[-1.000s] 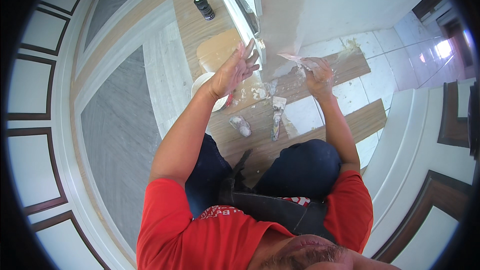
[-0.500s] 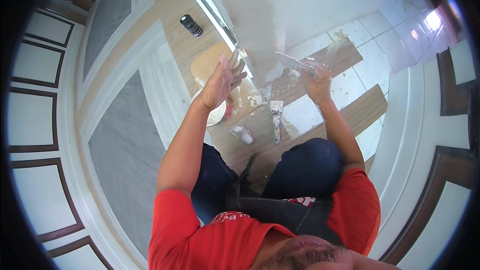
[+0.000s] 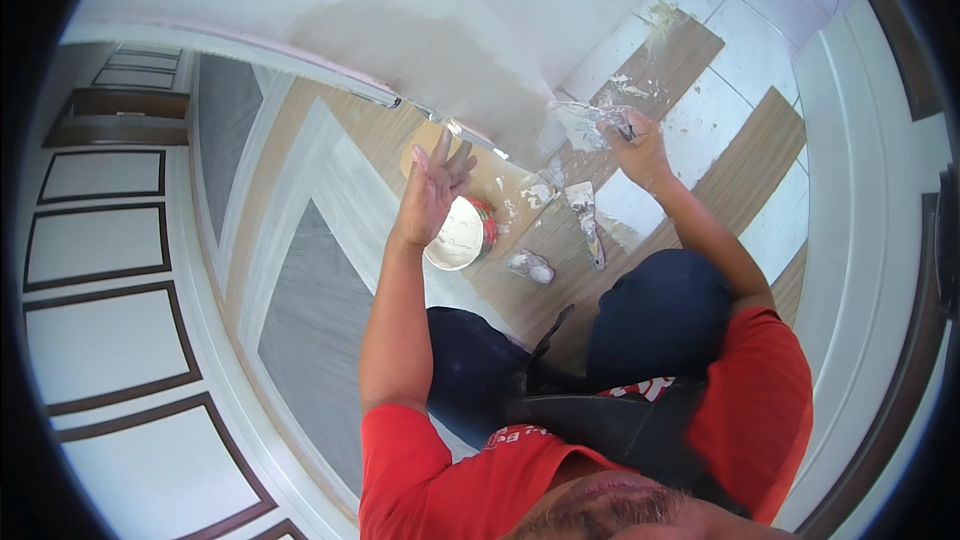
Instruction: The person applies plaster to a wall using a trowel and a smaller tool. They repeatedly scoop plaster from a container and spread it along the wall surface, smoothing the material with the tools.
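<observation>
Fingers spread, my left hand [image 3: 432, 195] is raised just in front of a white edge strip with metal fittings [image 3: 398, 102] at the wall's foot, holding nothing. My right hand [image 3: 640, 152] grips a putty-smeared scraper [image 3: 583, 125], its wide blade close to the grey patched wall [image 3: 460, 60]. Below my left hand sits a bucket of white compound [image 3: 487, 225], partly hidden by that hand, on a tan, smeared board [image 3: 510, 202]. Another crusted scraper [image 3: 588, 230] lies on the floor between my hands and knees, beside a small whitish lump [image 3: 532, 266] that I cannot identify.
Wood-look planks [image 3: 740, 160] lie over white tiles [image 3: 750, 35] to the right. Grey and pale patterned flooring [image 3: 305, 310] runs at the left, along white panels with dark frames [image 3: 100, 335]. A white moulded edge [image 3: 840, 190] stands close at my right.
The view has swung, so the wall spans more of the top and the black can is no longer seen. The scraper's blade now shows flatter and broader; my left hand stays spread.
</observation>
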The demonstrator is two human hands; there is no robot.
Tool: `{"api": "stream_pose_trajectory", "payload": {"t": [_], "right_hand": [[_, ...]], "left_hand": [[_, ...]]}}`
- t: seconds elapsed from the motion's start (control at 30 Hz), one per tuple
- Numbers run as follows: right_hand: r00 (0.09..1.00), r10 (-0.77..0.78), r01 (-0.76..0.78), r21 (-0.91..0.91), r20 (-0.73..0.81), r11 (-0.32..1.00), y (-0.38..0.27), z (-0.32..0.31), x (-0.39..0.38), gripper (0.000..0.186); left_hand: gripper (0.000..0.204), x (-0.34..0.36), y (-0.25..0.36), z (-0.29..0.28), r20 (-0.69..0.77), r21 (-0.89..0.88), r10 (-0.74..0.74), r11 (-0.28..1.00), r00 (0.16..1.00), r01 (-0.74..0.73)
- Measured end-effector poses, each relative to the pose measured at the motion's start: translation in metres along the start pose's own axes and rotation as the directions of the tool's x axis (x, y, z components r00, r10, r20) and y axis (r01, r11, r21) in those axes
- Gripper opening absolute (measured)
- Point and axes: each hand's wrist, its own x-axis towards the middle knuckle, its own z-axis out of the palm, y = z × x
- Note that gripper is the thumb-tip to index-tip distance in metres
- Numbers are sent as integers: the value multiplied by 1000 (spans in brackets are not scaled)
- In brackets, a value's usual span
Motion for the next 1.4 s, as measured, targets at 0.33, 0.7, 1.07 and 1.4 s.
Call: {"api": "stream_pose_trajectory", "payload": {"t": [0.33, 0.7, 1.07, 1.4], "right_hand": [[909, -5, 86, -177, 417, 980, -10, -53, -12, 25], [357, -236, 719, -104, 904, 687, -91, 48, -3, 19], [104, -140, 830, -9, 985, 558, -127, 250, -29, 28], [172, -83, 906, -124, 982, 405, -38, 317, -113, 17]], "left_hand": [[61, -6, 21, -17, -78, 595, -215, 773, 973, 219], [37, -75, 83, 13, -393, 357, 291, 922, 873, -147], [36, -153, 50, -44, -491, 563, 713, 698, 500, -443], [40, -111, 18, -58, -506, 221, 693, 680, 513, -699]]}}
